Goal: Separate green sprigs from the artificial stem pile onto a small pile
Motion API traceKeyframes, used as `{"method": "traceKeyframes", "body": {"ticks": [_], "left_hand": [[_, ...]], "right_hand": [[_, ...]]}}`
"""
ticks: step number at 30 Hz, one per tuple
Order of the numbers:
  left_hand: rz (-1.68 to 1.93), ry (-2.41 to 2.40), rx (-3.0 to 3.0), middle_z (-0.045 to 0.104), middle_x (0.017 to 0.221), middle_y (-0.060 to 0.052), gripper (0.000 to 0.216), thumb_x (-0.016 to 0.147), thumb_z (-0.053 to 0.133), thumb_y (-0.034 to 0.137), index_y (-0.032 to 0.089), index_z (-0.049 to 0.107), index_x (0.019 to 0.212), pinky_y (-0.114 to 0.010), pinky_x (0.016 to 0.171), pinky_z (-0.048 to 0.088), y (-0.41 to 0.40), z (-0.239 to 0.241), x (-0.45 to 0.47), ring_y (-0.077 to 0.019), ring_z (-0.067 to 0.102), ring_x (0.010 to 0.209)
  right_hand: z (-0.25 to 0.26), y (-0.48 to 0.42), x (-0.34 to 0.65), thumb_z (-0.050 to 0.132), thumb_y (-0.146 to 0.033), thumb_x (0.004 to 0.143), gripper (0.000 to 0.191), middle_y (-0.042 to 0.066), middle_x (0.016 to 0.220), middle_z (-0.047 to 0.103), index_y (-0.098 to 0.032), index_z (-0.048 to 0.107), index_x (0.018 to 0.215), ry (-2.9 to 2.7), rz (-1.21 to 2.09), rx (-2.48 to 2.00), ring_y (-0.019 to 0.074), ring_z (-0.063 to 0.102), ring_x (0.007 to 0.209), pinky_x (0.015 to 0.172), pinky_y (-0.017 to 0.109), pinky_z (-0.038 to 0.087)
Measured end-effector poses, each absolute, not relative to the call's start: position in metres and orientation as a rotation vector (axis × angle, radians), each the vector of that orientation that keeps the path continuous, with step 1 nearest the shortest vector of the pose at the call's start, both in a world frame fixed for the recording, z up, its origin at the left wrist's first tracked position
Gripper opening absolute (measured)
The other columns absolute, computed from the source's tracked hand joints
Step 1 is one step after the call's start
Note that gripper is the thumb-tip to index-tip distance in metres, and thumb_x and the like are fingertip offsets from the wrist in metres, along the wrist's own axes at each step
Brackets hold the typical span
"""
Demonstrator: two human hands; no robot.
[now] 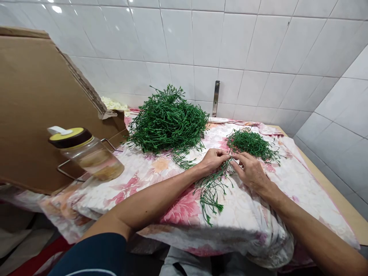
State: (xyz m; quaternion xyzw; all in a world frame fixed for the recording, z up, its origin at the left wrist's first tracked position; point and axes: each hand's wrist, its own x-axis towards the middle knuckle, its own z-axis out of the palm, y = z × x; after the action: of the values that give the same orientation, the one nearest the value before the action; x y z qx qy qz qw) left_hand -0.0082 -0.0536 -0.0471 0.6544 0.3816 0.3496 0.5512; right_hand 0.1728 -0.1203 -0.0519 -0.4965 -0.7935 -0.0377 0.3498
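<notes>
My left hand (214, 160) and my right hand (249, 168) meet over the near middle of the cloth-covered table. Thumb and fingers of each are pinched on thin green artificial stems, whose gripped ends are mostly hidden by the fingertips. A loose bunch of green stems (211, 193) with small branching tips trails down from between the hands onto the cloth. Beyond my left hand rises a large heap of the same stems (169, 120), with a few strands (182, 159) spread before it. A smaller pile of stems (251, 145) lies just behind my right hand.
Flowered cloth (138, 188) drapes over the table, its wooden edge (330, 184) showing at right. A clear drinking bottle with a yellow-and-brown lid (86, 153) stands at left, beside a big cardboard box (43, 111). Behind are a tiled wall (207, 42) and a metal bracket (216, 97).
</notes>
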Motion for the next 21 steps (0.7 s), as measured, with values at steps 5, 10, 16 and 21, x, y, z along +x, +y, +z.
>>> {"method": "traceKeyframes", "body": {"ticks": [5, 10, 16, 21], "left_hand": [[0.832, 0.901, 1.565, 0.054, 0.060, 0.002, 0.038, 0.070, 0.071, 0.049, 0.011, 0.069, 0.074, -0.024, 0.052, 0.030, -0.0526, -0.0489, -0.0079, -0.0082, 0.041, 0.054], [0.845, 0.895, 1.553, 0.054, 0.060, 0.002, 0.039, 0.072, 0.071, 0.049, 0.010, 0.070, 0.075, -0.024, 0.052, 0.028, -0.0554, -0.0495, -0.0060, -0.0079, 0.040, 0.054], [0.842, 0.898, 1.507, 0.056, 0.061, 0.002, 0.037, 0.070, 0.074, 0.045, 0.010, 0.072, 0.079, -0.023, 0.052, 0.030, -0.0572, -0.0482, -0.0057, -0.0079, 0.041, 0.054], [0.840, 0.855, 1.516, 0.059, 0.064, 0.000, 0.031, 0.070, 0.074, 0.038, 0.009, 0.075, 0.081, -0.023, 0.056, 0.034, -0.0589, -0.0449, -0.0054, -0.0089, 0.045, 0.057]], "right_hand": [[-0.0536, -0.1200, 0.1727, 0.064, -0.037, 0.096, 0.028, 0.013, 0.103, 0.071, -0.016, 0.072, 0.114, -2.014, -0.055, -1.285, 0.0254, 0.068, 0.085, 0.079, 0.040, 0.055], [-0.0555, -0.1181, 0.1723, 0.065, -0.028, 0.094, 0.022, 0.011, 0.096, 0.072, -0.017, 0.073, 0.111, -1.985, -0.080, -1.323, 0.0256, 0.069, 0.086, 0.081, 0.039, 0.056], [-0.0517, -0.1226, 0.1690, 0.063, -0.022, 0.094, 0.027, 0.016, 0.110, 0.073, -0.016, 0.072, 0.118, -2.086, -0.180, -1.331, 0.0311, 0.067, 0.105, 0.093, 0.046, 0.054], [-0.0510, -0.1222, 0.1707, 0.066, -0.025, 0.093, 0.025, 0.014, 0.104, 0.073, -0.015, 0.072, 0.114, -2.037, -0.148, -1.374, 0.0286, 0.068, 0.096, 0.086, 0.042, 0.055]]}}
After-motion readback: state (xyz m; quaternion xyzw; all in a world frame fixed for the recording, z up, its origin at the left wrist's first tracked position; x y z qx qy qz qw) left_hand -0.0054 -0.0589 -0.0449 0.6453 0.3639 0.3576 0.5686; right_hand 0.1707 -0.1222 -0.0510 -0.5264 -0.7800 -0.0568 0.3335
